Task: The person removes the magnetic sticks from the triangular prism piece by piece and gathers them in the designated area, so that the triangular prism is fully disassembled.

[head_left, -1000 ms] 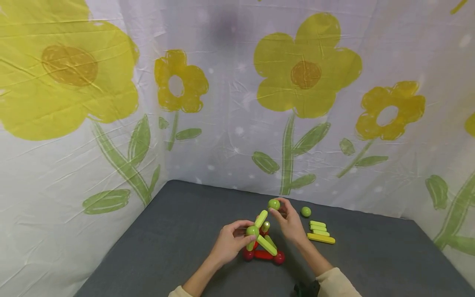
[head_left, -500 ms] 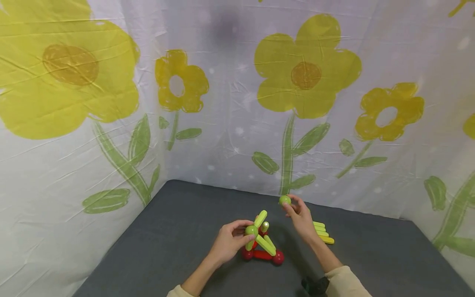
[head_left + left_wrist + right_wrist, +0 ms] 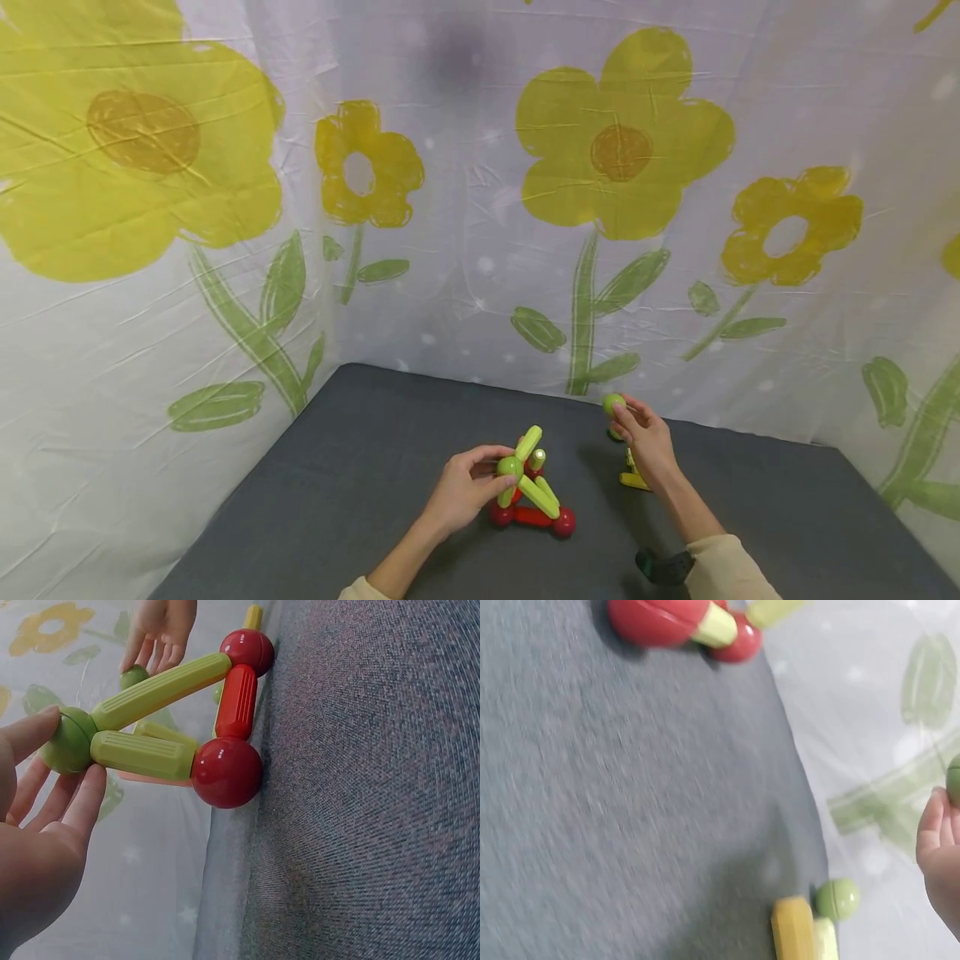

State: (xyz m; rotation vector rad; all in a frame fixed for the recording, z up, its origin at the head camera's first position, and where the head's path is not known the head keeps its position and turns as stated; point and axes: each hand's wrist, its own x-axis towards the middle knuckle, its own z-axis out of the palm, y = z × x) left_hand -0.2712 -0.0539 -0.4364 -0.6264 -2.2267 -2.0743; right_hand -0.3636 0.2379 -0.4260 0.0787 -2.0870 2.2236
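Observation:
Between thumb and fingers, my left hand (image 3: 459,492) pinches a green ball (image 3: 510,468) at the upper corner of a ball-and-rod construction. Light green rods (image 3: 161,691) run from that ball to red balls (image 3: 227,772) resting on the table, and a red rod (image 3: 237,703) joins two of these. One light green rod (image 3: 528,442) points up from the held ball with its far end free. Off to the right, my right hand (image 3: 651,450) holds a second green ball (image 3: 613,405) in its fingertips, raised above the table and apart from the construction.
Beneath the right hand lie another green ball (image 3: 838,899), a yellow rod (image 3: 793,930) and a light green rod (image 3: 826,941), partly hidden in the head view. A dark object (image 3: 663,568) is by the right sleeve. Flowered cloth (image 3: 465,250) hangs behind the grey table (image 3: 360,467).
My right hand has moved right with its green ball, away from the construction and over the loose pieces. The left hand has stayed on its ball, and the construction has not visibly moved.

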